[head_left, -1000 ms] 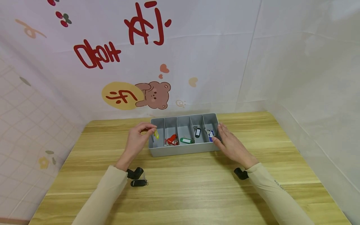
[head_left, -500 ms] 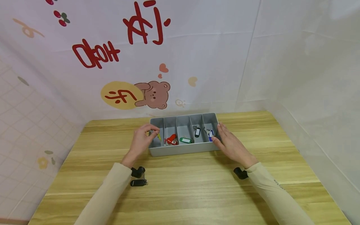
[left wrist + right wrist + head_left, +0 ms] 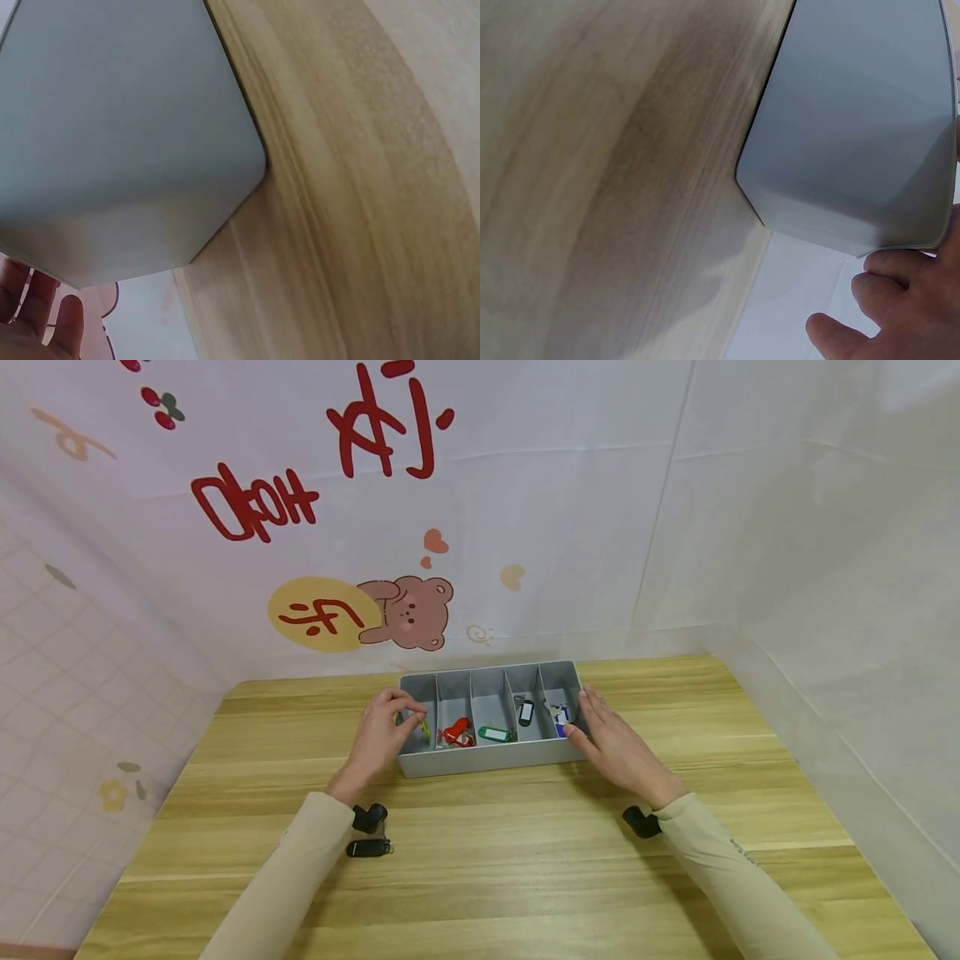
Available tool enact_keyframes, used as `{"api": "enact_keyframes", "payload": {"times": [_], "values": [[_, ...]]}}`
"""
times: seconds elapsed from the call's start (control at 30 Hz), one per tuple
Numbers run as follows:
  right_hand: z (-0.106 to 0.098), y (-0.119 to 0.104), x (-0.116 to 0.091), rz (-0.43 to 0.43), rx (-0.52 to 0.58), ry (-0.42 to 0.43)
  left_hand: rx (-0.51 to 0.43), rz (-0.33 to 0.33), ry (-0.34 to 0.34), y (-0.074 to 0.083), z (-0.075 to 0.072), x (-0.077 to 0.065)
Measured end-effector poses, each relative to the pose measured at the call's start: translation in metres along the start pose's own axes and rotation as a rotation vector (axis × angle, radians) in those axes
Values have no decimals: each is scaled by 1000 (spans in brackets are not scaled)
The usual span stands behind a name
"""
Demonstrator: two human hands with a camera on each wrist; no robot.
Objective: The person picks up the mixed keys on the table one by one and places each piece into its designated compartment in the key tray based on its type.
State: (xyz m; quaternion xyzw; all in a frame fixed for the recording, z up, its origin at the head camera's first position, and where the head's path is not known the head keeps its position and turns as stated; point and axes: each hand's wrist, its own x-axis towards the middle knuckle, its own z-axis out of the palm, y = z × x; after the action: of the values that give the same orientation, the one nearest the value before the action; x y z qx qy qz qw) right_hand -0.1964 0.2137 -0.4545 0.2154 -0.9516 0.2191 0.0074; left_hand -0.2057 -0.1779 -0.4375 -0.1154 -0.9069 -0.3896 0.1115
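Observation:
My left hand (image 3: 381, 731) pinches a yellow key tag (image 3: 426, 729) between thumb and fingertips, down in the leftmost compartment of a grey divided tray (image 3: 491, 761). At the tray's right end rests my right hand (image 3: 621, 745), fingers straight along the end wall and thumb over the front rim. The other compartments hold, from left to right, red key tags (image 3: 457, 732), a green key tag (image 3: 495, 734), a black key tag (image 3: 527, 713) and blue key tags (image 3: 562, 722). In the left wrist view the tray wall (image 3: 127, 105) hides the yellow tag.
Another black key tag (image 3: 368, 847) lies on the wooden table (image 3: 510, 868), beside the left wrist's black camera mount (image 3: 370, 818). Behind the tray rises a white printed backdrop (image 3: 570, 527), and more of it stands along both sides.
My left hand has moved slightly right, bringing the yellow key tag from near the tray's left wall further into the leftmost compartment. The right hand has stayed put.

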Motion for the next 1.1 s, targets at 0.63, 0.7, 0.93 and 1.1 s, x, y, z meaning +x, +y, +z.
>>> {"api": "enact_keyframes", "payload": {"times": [0.63, 0.7, 0.93, 1.1], "values": [[1, 2, 0, -2, 3, -2, -20, 37, -107, -5, -18, -24], [1, 2, 0, -2, 2, -3, -9, 38, -131, -5, -22, -29], [0, 1, 1, -7, -3, -2, 32, 111, -168, -6, -34, -52], [1, 1, 1, -11, -3, 2, 92, 170, -181, -8, -40, -68]]}}
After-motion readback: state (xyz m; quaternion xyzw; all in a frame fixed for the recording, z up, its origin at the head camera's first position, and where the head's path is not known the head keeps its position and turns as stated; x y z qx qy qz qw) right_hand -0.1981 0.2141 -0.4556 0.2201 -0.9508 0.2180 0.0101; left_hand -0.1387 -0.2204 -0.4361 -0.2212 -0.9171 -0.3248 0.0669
